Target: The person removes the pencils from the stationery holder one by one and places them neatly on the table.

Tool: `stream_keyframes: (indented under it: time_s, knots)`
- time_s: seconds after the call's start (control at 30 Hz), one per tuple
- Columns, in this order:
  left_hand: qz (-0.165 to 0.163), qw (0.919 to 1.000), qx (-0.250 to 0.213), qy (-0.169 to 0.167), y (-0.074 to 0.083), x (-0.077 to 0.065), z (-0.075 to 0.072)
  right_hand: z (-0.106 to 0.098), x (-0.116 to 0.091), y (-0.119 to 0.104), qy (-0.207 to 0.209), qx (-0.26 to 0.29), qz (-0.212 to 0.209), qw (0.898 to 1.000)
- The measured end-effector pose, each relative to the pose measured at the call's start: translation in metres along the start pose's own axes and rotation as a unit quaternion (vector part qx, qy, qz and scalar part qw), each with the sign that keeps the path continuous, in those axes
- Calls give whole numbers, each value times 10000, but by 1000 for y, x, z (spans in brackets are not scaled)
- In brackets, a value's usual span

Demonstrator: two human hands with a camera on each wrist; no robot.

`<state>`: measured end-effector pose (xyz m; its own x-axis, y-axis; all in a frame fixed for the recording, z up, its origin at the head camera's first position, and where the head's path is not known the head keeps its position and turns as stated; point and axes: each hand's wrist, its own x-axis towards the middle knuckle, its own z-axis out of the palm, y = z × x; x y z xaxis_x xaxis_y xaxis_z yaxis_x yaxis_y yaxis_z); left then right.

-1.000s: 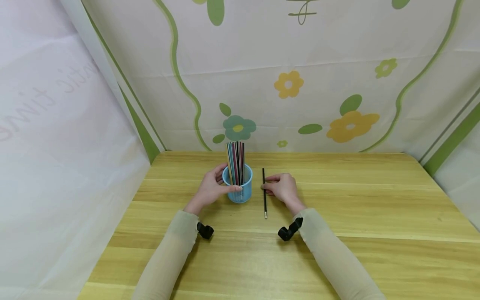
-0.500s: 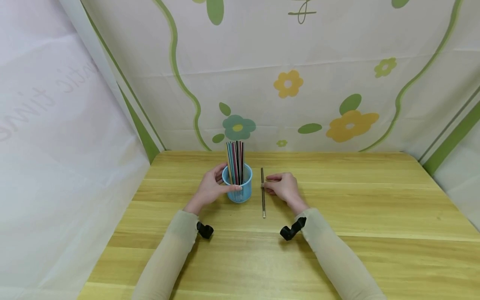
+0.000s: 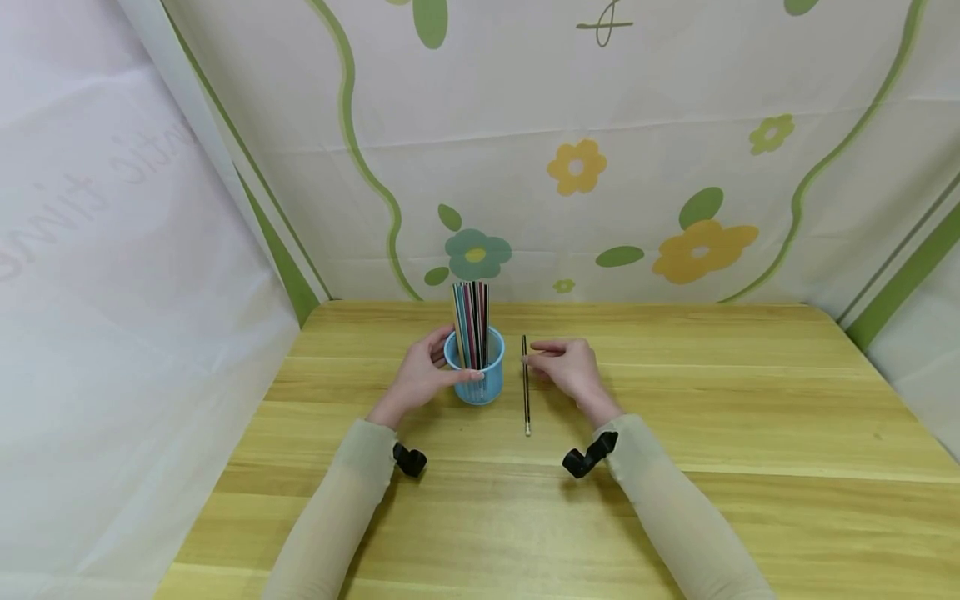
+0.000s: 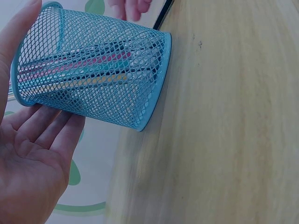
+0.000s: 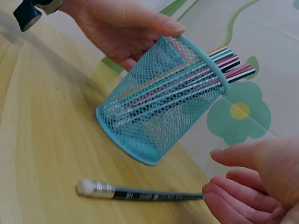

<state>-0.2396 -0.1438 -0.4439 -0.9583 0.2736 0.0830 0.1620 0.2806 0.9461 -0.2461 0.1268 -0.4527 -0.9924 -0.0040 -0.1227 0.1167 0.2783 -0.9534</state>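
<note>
Dark pencil [image 5: 149, 194], white eraser, silver ferrule, lying on the table [image 3: 675, 392] just right of your blue mesh cup [image 3: 480, 388]. Your left hand [image 3: 420, 377] grips the cup, thumb on the near rim, fingers round behind. Your right hand [image 3: 567, 367] is at the pencil, thumb and fingers parted, nothing held; can't tell if fingertips touch. Right wrist view: fingers hide the pencil's far end, lettering unreadable. Upright striped pencils [image 3: 470, 325] blur behind mesh.
</note>
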Motion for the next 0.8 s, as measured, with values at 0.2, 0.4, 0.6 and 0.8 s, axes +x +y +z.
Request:
stream_keyframes:
  time_s: [0.2,0.4,0.6,0.8]
  knots:
    - [15,10000,-20,8,0,0,0,0,-1,-14,-42,78,-205,9998]
    - [26,10000,-61,-16,0,0,0,2,-1,-28,-13,541,-424,9976]
    - [73,9999,-63,-37,0,1,1,5,-2,-42,161,763,-634,9949]
    - [86,10000,-40,-27,-2,2,1,8,-1,-56,247,567,-783,9950]
